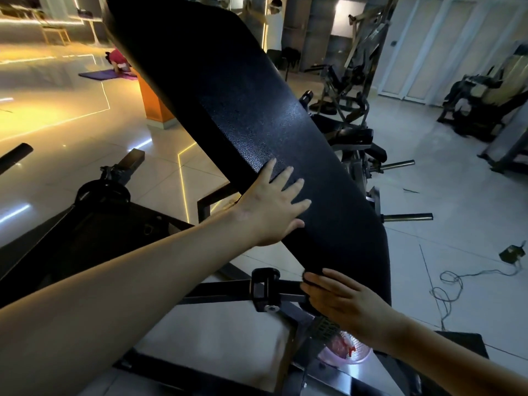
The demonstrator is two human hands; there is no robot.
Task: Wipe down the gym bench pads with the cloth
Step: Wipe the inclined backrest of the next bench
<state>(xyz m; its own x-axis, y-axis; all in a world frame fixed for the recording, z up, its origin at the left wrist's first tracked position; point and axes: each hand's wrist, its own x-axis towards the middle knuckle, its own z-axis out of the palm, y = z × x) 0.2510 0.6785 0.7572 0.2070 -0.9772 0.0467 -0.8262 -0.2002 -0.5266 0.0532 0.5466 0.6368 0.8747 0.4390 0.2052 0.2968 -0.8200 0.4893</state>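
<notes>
Diagonally across the middle of the view runs the bench pad (228, 110), a long, narrow black cushion tilted steeply. Its far end rises to the top left and its near end drops to the lower right. Its cover is a pebbled, leather-like vinyl with a dull sheen where light catches the grain, and the edges are rounded.

The left hand (274, 207) lies flat on the pad's face about two-thirds of the way down, palm down and fingers spread. The right hand (343, 301) rests against the pad's lower end, fingers straight and close together (whether anything lies beneath them cannot be told).

Under the pad a square black steel bar (223, 290) passes through a boxy clamp bracket (265, 290) with a round bolt head. Just below the right hand sits a perforated black plate (325, 327). Below that is a pale pink translucent container (345, 351) holding something red, too blurred to identify.

To the right, two round metal pegs (408, 217) jut out over a glossy pale tiled floor (457, 224), where a thin cable (448, 290) loops toward a small dark box (513, 252).

Farther back stand other weight machines (351, 81), an orange column (154, 104) and a purple mat (105, 74). A person in red (117, 58) crouches at the mat, and a person in a white top (274, 24) stands beyond the pad.
</notes>
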